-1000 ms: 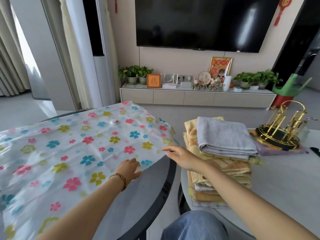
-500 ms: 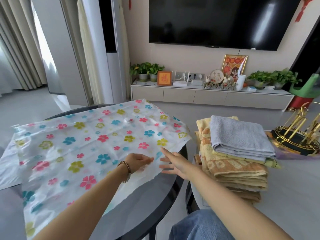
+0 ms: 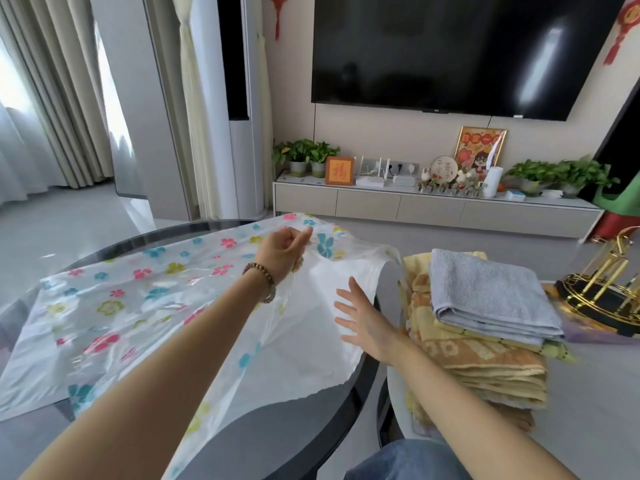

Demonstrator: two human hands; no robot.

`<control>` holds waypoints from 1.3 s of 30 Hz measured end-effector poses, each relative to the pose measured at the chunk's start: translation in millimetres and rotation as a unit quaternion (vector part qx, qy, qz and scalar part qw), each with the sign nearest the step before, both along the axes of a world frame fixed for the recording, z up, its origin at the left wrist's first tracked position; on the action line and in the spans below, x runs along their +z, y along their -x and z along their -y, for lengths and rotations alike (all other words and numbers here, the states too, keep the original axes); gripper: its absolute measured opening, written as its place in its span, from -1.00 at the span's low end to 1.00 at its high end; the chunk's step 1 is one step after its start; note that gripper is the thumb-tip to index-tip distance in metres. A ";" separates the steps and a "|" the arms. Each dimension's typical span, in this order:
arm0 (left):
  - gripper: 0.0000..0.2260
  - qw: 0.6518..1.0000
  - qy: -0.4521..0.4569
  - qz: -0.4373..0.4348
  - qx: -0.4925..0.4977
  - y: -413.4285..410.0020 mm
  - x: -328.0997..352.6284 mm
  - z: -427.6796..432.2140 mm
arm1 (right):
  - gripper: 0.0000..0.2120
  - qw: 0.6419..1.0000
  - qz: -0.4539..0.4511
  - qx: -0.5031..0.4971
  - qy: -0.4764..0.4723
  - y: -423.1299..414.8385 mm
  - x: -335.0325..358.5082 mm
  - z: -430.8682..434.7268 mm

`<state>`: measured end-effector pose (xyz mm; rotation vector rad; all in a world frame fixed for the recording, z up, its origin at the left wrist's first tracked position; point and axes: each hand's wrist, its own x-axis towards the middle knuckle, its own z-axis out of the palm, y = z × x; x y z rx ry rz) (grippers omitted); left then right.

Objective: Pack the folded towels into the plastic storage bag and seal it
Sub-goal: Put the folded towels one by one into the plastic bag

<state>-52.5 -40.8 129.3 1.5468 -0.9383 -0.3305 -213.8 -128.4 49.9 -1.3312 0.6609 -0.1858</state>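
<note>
A clear plastic storage bag (image 3: 114, 306) printed with coloured flowers lies spread over a round dark glass table (image 3: 360, 386). My left hand (image 3: 284, 252), a bead bracelet on its wrist, pinches the bag's upper layer and holds it lifted at the mouth. My right hand (image 3: 363, 322) is flat with fingers spread on the white lower layer inside the opening. To the right, a stack of folded towels (image 3: 485, 337) sits on a second table, a grey-blue towel (image 3: 485, 289) on top of yellow and orange ones.
A gold metal rack (image 3: 609, 289) stands at the far right on the light table (image 3: 588, 410). Behind are a TV cabinet (image 3: 433, 206) with plants and ornaments, and a wall TV (image 3: 450, 50). My knee in jeans (image 3: 401, 462) is below between the tables.
My left hand has gripped the bag's top layer and raised it, opening the mouth. My right hand has moved onto the lower layer inside. The camera has turned left and closer.
</note>
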 end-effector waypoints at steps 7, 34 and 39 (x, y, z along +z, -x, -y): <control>-0.69 0.998 -0.011 0.039 -0.040 28.7 3.0 42.7 | -0.49 0.962 0.018 0.081 0.261 94.8 105.1 68.4; -0.83 0.968 -0.188 0.157 -0.046 3.1 -18.3 29.2 | -0.27 0.841 -0.316 0.158 0.411 130.8 155.4 187.9; -0.73 0.960 -0.231 0.152 -0.039 -18.0 -3.4 -3.4 | -0.34 0.911 -0.181 0.147 0.340 123.8 182.9 135.7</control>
